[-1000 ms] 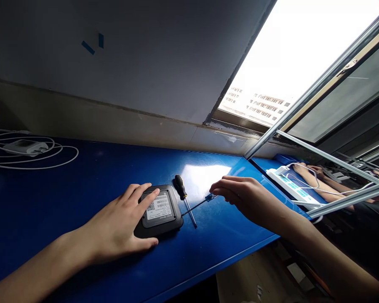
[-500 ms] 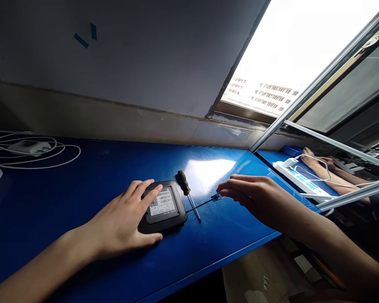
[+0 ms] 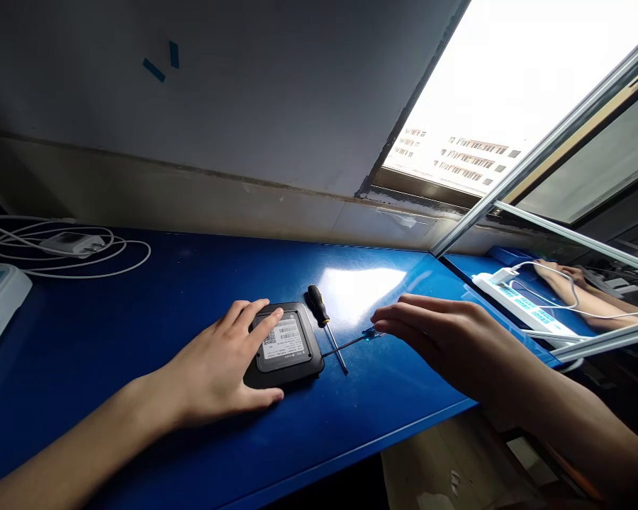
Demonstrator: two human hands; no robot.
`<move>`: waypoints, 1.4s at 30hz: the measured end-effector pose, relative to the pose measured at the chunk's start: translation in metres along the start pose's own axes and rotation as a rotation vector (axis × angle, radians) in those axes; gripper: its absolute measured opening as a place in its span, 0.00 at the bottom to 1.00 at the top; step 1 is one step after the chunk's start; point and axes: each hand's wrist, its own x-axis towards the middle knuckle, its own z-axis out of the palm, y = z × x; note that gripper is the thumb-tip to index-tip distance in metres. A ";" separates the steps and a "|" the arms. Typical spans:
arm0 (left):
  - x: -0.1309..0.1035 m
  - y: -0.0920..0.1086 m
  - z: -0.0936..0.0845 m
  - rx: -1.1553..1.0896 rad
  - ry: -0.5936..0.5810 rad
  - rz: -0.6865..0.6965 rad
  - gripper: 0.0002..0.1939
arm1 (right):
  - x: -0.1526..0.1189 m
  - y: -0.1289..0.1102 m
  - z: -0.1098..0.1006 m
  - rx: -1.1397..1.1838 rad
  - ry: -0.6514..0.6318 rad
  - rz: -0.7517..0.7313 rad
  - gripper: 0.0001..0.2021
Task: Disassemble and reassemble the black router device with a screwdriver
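A flat black square device with rounded corners lies on the blue table, its white label with barcodes and a QR code facing up. My left hand spans it from the left, fingers over the far side and thumb along the near side, gripping it. Closed around the translucent blue handle of a thin screwdriver is my right hand. That screwdriver's shaft points left, and its tip meets the device's right side near the corner. A second screwdriver, black and yellow, lies behind, partly crossed by the thin shaft.
Coiled white cable and a white adapter lie at the back left, near a white power strip. Metal framing stands at the right. Beyond it are another power strip and another person's arms. The table's front edge runs below.
The camera view has turned slightly left, so everything sits farther right in the picture. Both hands keep nearly the same pose on the device and the screwdriver.
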 end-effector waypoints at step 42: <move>-0.004 -0.008 -0.006 0.030 0.003 0.035 0.52 | -0.038 0.037 0.051 0.396 0.258 0.389 0.15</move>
